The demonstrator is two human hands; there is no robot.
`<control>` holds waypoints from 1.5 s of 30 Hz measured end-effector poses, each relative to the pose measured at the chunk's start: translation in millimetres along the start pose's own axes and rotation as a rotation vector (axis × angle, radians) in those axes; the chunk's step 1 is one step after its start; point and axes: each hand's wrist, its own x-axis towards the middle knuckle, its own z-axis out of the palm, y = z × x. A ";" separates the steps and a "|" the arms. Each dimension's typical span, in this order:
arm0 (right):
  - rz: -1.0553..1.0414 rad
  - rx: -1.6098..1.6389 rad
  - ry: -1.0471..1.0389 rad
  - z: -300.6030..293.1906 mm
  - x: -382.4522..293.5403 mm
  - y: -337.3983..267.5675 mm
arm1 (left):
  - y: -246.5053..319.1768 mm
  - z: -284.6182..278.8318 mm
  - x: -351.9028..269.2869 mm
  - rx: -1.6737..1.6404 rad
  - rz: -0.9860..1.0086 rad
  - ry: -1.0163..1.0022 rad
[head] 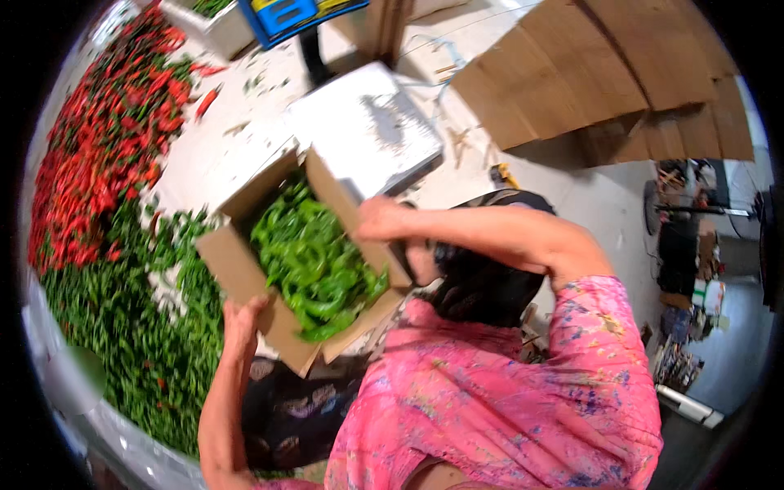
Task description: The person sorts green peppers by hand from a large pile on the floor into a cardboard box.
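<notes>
An open cardboard box (226,251) stands before me, tilted in the view, with its flaps spread. Long green chili peppers (312,251) fill much of its inside. My left hand (244,315) grips the box at its near left flap. At the opposite side, my right hand (383,219) holds the upper right flap, its fingers partly hidden. The underside of the box is out of sight. Just beyond the box lies a white foam box or lid (367,128) with a grey worn patch.
Heaps of red peppers (116,135) and green peppers (135,343) cover the left side. A blue crate (288,18) and a white foam box (208,27) stand at the back. Flattened cardboard (569,73) lies at upper right, near a yellow tool (505,176). Loose debris is scattered on the floor.
</notes>
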 end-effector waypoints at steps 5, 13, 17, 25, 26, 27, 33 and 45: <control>-0.090 0.233 0.260 -10.4 -43.0 -0.4 | 27.0 17.3 -19.5 0.116 0.100 0.003; -0.636 -0.289 0.546 -18.0 -139.7 -22.5 | -6.8 11.0 -78.3 0.372 0.395 0.145; -0.183 0.137 0.284 -29.8 -108.5 -32.7 | -6.7 21.6 -43.9 0.186 0.222 0.116; -0.259 0.132 0.165 -28.9 -116.1 -33.0 | -3.2 26.8 -61.1 0.172 0.006 0.013; -0.161 0.273 0.089 -35.7 -117.9 -39.7 | -1.8 25.7 -67.6 0.184 0.005 0.023; -0.243 0.335 0.164 -32.6 -122.9 -39.5 | 4.3 24.6 -75.1 0.198 0.009 0.035; -0.440 0.314 0.313 -25.6 -128.5 -34.1 | -7.2 22.0 -101.2 0.406 0.310 0.206; -0.388 0.146 0.149 -4.3 -124.0 -24.7 | -24.1 18.6 -93.8 0.360 -0.048 0.033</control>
